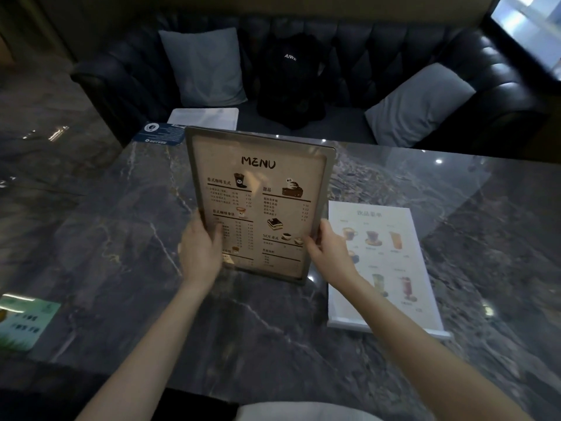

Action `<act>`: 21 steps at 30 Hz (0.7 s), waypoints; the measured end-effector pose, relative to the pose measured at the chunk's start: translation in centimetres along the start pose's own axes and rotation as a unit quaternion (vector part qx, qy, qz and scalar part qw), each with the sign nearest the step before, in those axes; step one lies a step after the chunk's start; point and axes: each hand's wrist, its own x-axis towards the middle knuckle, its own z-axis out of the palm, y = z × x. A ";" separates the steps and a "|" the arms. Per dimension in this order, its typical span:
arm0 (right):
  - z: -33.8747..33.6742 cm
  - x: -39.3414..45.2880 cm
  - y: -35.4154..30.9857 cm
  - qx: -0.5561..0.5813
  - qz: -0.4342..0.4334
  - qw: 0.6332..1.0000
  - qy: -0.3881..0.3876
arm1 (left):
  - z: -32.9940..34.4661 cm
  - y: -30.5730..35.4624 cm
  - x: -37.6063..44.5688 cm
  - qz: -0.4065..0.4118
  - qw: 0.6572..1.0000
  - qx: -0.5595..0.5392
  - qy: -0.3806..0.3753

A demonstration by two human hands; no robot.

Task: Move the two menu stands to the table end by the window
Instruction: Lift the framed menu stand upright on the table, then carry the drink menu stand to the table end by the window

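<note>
A beige menu stand (pixel 258 192) headed "MENU" stands upright in a grey frame at the middle of the dark marble table (pixel 121 238). My left hand (pixel 198 250) grips its lower left edge and my right hand (pixel 329 250) grips its lower right edge. Whether its base touches the table I cannot tell. A white menu stand (pixel 391 256) with drink pictures lies just to the right of it, partly under my right forearm. The window (pixel 528 28) shows at the top right corner.
A dark leather sofa (pixel 379 56) with two grey cushions and a black backpack (pixel 291 80) runs along the table's far side. A blue card (pixel 159 133) and a white sheet (pixel 203 117) lie at the far edge. A green card (pixel 24 323) sits at the near left.
</note>
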 end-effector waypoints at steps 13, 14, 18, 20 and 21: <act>-9.3 -3.0 5.5 -0.290 -0.093 0.952 0.023 | 7.6 6.4 -10.4 0.330 0.930 0.165 0.007; -10.4 -3.3 7.0 -0.309 -0.096 0.946 0.038 | 8.2 6.9 -10.7 0.339 0.926 0.164 -0.004; -13.7 -4.7 12.4 -0.353 0.048 0.934 -0.003 | 10.9 8.4 -11.8 0.308 0.919 0.232 -0.087; -14.6 -5.1 14.4 -0.349 0.157 0.922 -0.058 | 11.8 9.2 -12.3 0.268 0.907 0.296 -0.133; -14.9 -5.3 15.2 -0.340 0.191 0.918 -0.073 | 12.1 9.5 -12.6 0.248 0.900 0.321 -0.159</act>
